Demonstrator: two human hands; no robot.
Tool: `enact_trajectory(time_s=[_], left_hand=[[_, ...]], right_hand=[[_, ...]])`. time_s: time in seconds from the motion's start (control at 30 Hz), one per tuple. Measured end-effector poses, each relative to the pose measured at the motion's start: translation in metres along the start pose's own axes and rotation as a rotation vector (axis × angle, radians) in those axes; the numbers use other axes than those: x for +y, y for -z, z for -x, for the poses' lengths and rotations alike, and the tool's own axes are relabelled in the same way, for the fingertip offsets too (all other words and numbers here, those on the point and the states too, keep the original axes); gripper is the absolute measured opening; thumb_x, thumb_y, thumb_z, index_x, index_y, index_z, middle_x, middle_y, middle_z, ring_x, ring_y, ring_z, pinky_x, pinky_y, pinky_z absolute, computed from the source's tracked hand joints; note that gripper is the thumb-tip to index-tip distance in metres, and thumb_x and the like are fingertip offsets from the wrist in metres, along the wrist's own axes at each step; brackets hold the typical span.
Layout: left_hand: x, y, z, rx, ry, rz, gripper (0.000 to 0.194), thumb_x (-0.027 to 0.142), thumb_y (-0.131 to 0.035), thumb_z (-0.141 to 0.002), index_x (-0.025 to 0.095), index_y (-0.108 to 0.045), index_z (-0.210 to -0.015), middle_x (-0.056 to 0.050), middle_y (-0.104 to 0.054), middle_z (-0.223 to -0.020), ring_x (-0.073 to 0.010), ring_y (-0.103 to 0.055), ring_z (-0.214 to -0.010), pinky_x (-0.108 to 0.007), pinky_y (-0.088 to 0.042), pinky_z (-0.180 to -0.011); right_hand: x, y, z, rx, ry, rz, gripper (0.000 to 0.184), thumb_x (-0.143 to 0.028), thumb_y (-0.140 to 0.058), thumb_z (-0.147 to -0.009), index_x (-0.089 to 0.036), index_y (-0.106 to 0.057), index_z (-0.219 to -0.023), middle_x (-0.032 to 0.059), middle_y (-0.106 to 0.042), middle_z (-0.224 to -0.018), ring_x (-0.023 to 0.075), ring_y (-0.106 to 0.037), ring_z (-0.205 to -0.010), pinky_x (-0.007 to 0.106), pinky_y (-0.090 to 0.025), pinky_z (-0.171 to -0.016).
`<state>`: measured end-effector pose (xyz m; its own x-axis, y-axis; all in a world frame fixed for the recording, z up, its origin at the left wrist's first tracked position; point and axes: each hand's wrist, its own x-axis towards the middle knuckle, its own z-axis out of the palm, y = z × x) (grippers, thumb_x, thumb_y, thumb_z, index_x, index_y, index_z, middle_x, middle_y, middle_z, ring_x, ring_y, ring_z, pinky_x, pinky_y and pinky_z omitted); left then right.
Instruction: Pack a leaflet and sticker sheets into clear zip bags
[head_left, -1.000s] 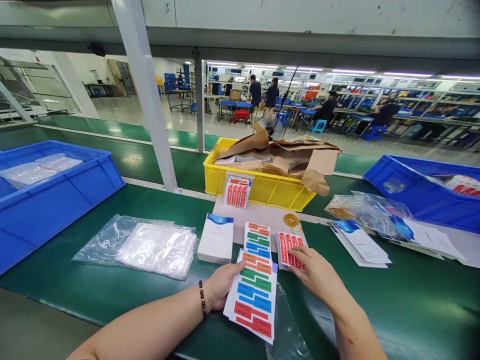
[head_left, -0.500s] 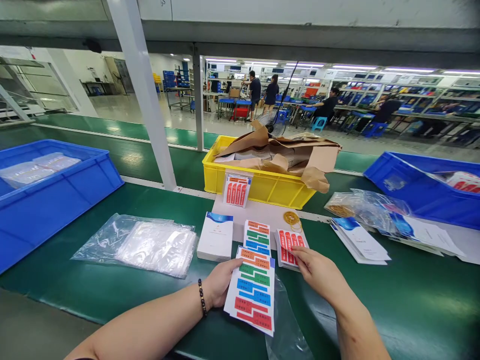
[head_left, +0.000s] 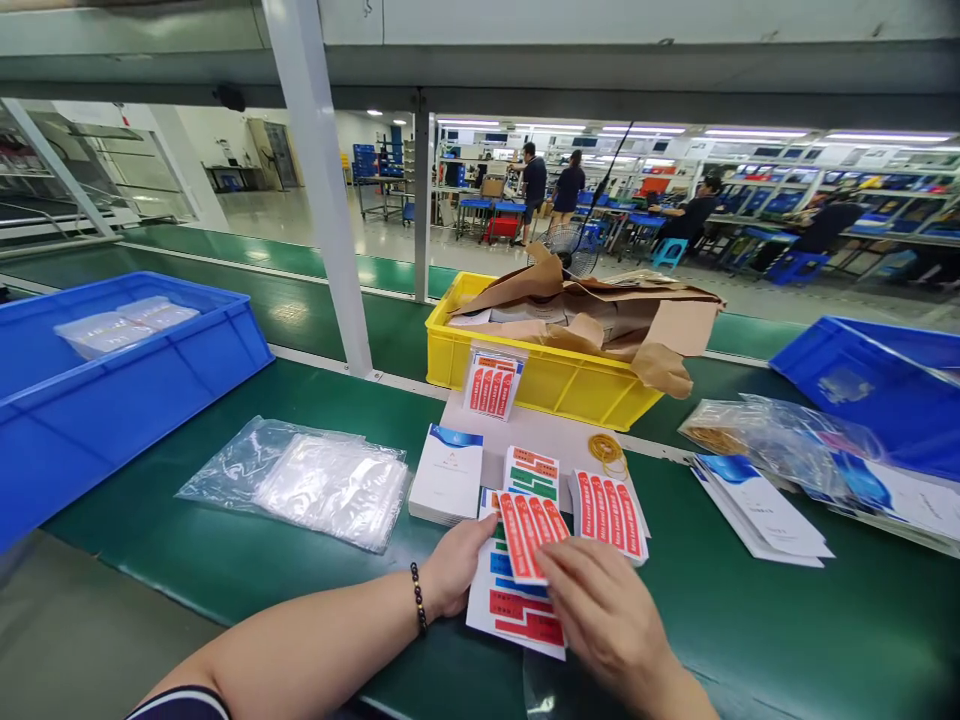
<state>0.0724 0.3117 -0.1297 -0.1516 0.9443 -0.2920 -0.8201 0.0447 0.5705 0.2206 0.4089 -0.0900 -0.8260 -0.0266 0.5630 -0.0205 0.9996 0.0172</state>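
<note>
My left hand (head_left: 459, 568) grips a sheet of coloured labels (head_left: 517, 612) by its left edge, thumb on top, with white paper under it. My right hand (head_left: 611, 615) pinches a red label sheet (head_left: 531, 535) and holds it over the upper part of the coloured sheet. A stack of red label sheets (head_left: 609, 512) lies just beyond my right hand. Behind the held sheets is a pile of coloured label sheets (head_left: 534, 468). To its left stands a stack of white booklets (head_left: 448, 475) with blue tops.
Clear plastic bags (head_left: 322, 485) lie at left, near a blue bin (head_left: 187, 345). A yellow crate (head_left: 540, 390) with brown paper stands behind, a bagged label set (head_left: 491, 385) against it. Rubber bands (head_left: 606, 453), booklets (head_left: 761, 510) and another blue bin (head_left: 885, 400) are at right.
My right hand has lifted a red label sheet off its stack and brought it left over the coloured sheet. My left hand keeps its hold. The view has shifted slightly left.
</note>
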Motion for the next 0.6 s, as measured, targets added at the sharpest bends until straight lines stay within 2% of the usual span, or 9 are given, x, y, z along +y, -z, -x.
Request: enact_trajectory(time_s=[0.07, 0.17, 0.37, 0.47, 0.6], left_hand=[[0.0, 0.0, 0.0, 0.018, -0.04, 0.003, 0.037, 0.039, -0.052, -0.077, 0.006, -0.061, -0.091, -0.013, -0.066, -0.092, -0.0259, -0.06, -0.091, -0.039, -0.04, -0.089], [0.002, 0.0, -0.001, 0.021, -0.032, 0.023, 0.041, 0.041, -0.05, -0.077, 0.007, -0.06, -0.097, -0.013, -0.064, -0.098, -0.0264, -0.057, -0.097, -0.038, -0.038, -0.091], [0.0, 0.003, -0.002, -0.024, 0.01, 0.095, 0.045, 0.042, -0.049, -0.078, 0.006, -0.057, -0.104, -0.015, -0.061, -0.105, -0.025, -0.054, -0.102, -0.037, -0.036, -0.094], [-0.001, 0.005, -0.001, -0.018, -0.012, -0.008, 0.043, 0.041, -0.055, -0.075, 0.005, -0.059, -0.098, -0.016, -0.063, -0.1, -0.0264, -0.056, -0.098, -0.039, -0.037, -0.092], [-0.001, 0.006, 0.002, -0.063, -0.04, -0.136, 0.037, 0.032, -0.065, -0.067, 0.007, -0.06, -0.094, -0.014, -0.064, -0.095, -0.0267, -0.059, -0.089, -0.039, -0.041, -0.084]], right_hand=[[-0.013, -0.004, -0.006, -0.075, 0.076, -0.039, 0.027, -0.011, -0.046, -0.078, -0.016, -0.058, -0.102, 0.0088, -0.064, -0.087, 0.0194, -0.056, -0.079, 0.036, -0.046, -0.068], [-0.02, -0.008, -0.011, -0.129, 0.111, -0.079, 0.026, -0.009, -0.04, -0.08, -0.014, -0.058, -0.096, 0.0089, -0.062, -0.078, 0.0173, -0.053, -0.07, 0.032, -0.043, -0.06], [-0.021, -0.011, -0.013, -0.192, 0.091, -0.116, 0.024, -0.009, -0.039, -0.08, -0.014, -0.058, -0.095, 0.0075, -0.06, -0.076, 0.0166, -0.05, -0.07, 0.032, -0.04, -0.061], [-0.024, -0.01, -0.014, -0.224, 0.071, -0.15, 0.021, -0.01, -0.041, -0.081, -0.015, -0.058, -0.092, 0.0064, -0.058, -0.074, 0.0158, -0.049, -0.068, 0.031, -0.04, -0.06], [-0.017, -0.007, -0.011, -0.206, -0.028, -0.275, 0.017, -0.021, -0.048, -0.08, -0.018, -0.058, -0.093, 0.0066, -0.058, -0.079, 0.016, -0.052, -0.071, 0.03, -0.043, -0.062]])
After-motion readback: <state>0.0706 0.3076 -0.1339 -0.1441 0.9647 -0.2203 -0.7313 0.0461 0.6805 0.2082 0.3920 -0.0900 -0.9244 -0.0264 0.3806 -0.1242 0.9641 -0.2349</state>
